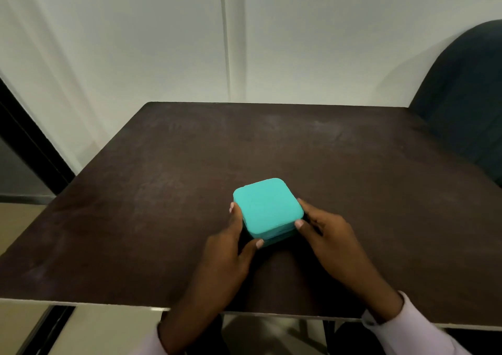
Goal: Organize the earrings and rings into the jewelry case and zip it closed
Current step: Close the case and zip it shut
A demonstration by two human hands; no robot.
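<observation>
Both grips hold the case (pixel 267 208) between them. The left hand (pixel 231 248) clasps its left side, fingers curled along that wall and thumb on the near corner. The right hand (pixel 330 235) clasps its right side, thumb tip on the near right corner, fingers bent round the far right edge. The teal case sits on the table (pixel 163 191), lid down, just ahead of both hands. A dark chair (pixel 461 105) stands past the table's far right corner.
</observation>
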